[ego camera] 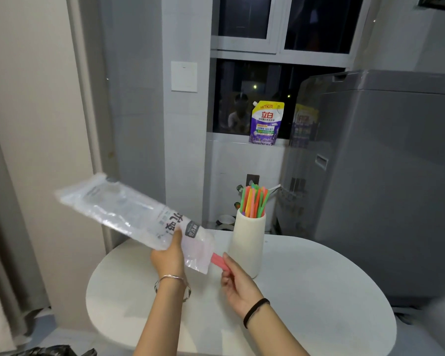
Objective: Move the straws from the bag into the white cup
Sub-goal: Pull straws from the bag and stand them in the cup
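My left hand (168, 258) grips a long clear plastic bag (129, 214) near its lower, open end and holds it tilted above the table, mouth pointing down to the right. A red straw (219, 262) sticks out of that mouth, pinched by the fingers of my right hand (238, 283). Just behind the right hand stands the tall white cup (247, 242), upright, with several orange, green and pink straws (254, 201) in it. The rest of the bag looks nearly empty.
The round white table (319, 291) carries the cup. A grey washing machine (385, 181) stands close at the right. A purple detergent pouch (265, 123) rests on the windowsill behind. A curtain hangs at the left, and a dark bag lies on the floor.
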Demonstrator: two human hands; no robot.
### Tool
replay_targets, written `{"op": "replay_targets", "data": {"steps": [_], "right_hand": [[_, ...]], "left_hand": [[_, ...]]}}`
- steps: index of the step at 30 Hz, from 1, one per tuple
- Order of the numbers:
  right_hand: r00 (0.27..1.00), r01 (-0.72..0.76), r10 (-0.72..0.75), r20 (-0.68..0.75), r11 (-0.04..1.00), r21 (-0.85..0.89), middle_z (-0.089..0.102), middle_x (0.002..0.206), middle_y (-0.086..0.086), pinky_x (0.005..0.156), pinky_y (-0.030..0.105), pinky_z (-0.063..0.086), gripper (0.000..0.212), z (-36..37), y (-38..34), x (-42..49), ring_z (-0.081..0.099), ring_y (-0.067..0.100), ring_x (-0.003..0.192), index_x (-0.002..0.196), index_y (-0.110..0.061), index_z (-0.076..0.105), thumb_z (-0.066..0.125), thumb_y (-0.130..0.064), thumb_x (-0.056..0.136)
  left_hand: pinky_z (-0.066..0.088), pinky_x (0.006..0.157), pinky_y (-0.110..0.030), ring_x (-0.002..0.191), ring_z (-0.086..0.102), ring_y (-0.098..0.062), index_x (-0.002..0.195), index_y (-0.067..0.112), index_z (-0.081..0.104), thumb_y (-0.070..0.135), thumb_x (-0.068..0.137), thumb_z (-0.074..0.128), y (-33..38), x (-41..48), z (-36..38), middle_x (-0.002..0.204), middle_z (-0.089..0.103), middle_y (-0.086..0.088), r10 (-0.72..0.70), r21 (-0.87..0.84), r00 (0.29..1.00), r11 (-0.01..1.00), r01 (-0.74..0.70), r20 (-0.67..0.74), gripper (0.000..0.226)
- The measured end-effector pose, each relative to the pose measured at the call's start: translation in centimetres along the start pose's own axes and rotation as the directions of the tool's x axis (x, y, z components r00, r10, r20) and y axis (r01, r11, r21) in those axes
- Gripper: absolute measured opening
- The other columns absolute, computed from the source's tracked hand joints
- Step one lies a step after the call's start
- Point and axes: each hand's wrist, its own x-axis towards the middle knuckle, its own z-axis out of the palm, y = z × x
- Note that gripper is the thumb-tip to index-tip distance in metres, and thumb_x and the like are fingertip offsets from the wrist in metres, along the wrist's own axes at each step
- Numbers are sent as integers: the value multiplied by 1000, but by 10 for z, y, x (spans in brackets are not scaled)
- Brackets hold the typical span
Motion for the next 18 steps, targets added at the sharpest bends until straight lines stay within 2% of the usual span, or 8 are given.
{"op": "replay_targets", "data": {"steps": [4,7,9,11,14,16,17,18], "right_hand": [[991,133,-133,4,991,33,41,69,2,36,13,33,10,0,-8,1,40,3,38,80,-9,54,59,-6,87],[978,205,-206,46,978,30,47,63,0,39,16,35,4,7,-12,-4,43,6,41,84,-11,59,61,-10,87],[958,285,-276,74,943,-170,54,61,-1,42,18,39,8,12,-11,-7,46,7,44,88,-11,63,61,-18,89],[926,369,-374,57,863,-344,57,58,0,42,19,41,18,16,-10,-7,49,6,44,86,-9,65,57,-24,91],[849,481,-527,-44,805,-347,46,43,0,37,20,34,34,15,-23,-6,41,7,34,70,-8,63,50,-28,95],[762,575,-639,-103,741,-347,43,40,-4,40,21,32,41,10,-47,-5,39,8,34,62,-11,61,47,-29,96],[712,621,-691,-126,703,-346,45,41,-6,43,21,34,42,7,-61,-4,42,7,36,59,-13,59,47,-31,96],[660,664,-738,-137,659,-353,48,44,-6,45,21,37,43,5,-77,-4,45,5,38,58,-15,58,46,-33,96]], "left_hand": [[50,91,-38,99,61,-24,129,8,56,15,87,68,-4,2,-8,127,63,-9,-190,-178,981,967,182,-26,44],[49,89,-38,98,60,-21,132,9,52,14,88,66,-7,-6,-3,130,61,-8,-248,-262,969,936,236,-10,46],[50,88,-38,99,60,-22,134,9,51,14,89,65,-10,-13,3,129,61,-8,-275,-278,961,923,268,12,47],[51,84,-38,98,60,-22,133,8,52,17,90,65,-13,-19,8,123,62,-7,-303,-266,952,915,304,45,46],[54,76,-37,99,60,-23,131,10,53,17,92,62,-13,-23,11,120,61,-6,-333,-269,936,897,352,113,41],[53,87,-46,104,59,-24,130,11,52,16,93,60,-12,-22,11,126,61,-7,-347,-285,926,881,377,149,39],[54,86,-46,105,59,-23,131,12,51,16,93,59,-11,-21,10,130,60,-8,-352,-298,923,874,384,156,39],[54,79,-41,105,58,-22,133,12,50,15,94,58,-11,-20,9,132,59,-8,-357,-317,921,865,389,157,40]]}}
